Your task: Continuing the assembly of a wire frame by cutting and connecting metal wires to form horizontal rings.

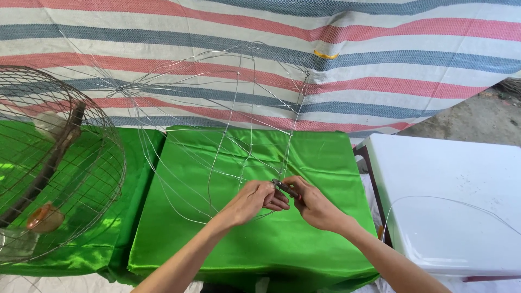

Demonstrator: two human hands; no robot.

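Observation:
A half-built wire cage frame (239, 119) of thin silver wire stands on a table draped in shiny green cloth (244, 244). My left hand (252, 199) pinches the frame's lower wires near the middle of the cloth. My right hand (312, 203) grips small dark pliers (285, 188), whose tip meets the wire just beside my left fingers. Both hands touch at the same wire joint.
A finished round wire cage (54, 163) with a wooden perch and small cups sits at the left on green cloth. A white plastic table (450, 190) with a loose wire loop stands at the right. A striped tarp (380, 65) hangs behind.

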